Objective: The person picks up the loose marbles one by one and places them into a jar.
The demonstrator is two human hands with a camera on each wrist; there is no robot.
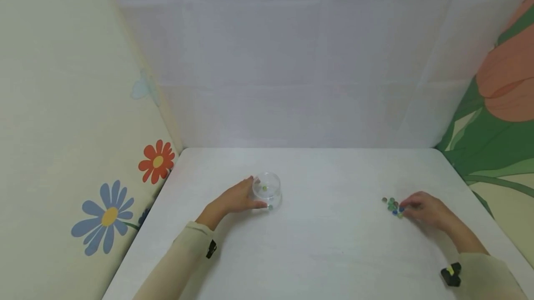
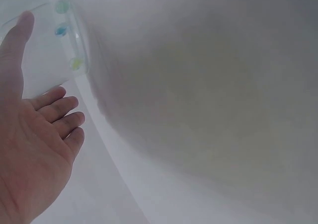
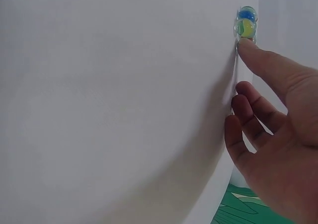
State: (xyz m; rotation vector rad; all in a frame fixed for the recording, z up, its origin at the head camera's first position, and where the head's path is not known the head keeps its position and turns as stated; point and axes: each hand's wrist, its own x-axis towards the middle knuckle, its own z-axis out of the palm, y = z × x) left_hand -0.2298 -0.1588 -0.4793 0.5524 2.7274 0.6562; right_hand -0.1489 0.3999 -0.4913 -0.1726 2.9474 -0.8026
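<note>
In the head view a clear round cup (image 1: 267,186) stands on the white table, its rim facing up. My left hand (image 1: 238,196) holds it from the left, thumb in front and fingers behind. Through the cup's wall the left wrist view shows a green marble (image 2: 61,6), a blue marble (image 2: 60,31) and a yellow marble (image 2: 76,63) near its bottom. Off to the right, my right hand (image 1: 429,209) is at a small cluster of glass marbles (image 1: 391,205). Its thumb and forefinger pinch a blue marble (image 1: 401,209) at the cluster's edge; the forefinger's tip is mostly hidden in the right wrist view.
The white tabletop (image 1: 317,244) stretches between the two hands. A pale cloth wall (image 1: 308,59) rises behind the table. Flower-patterned cloth (image 1: 109,216) hangs at the left, and cloth with a large tulip print (image 1: 509,82) at the right.
</note>
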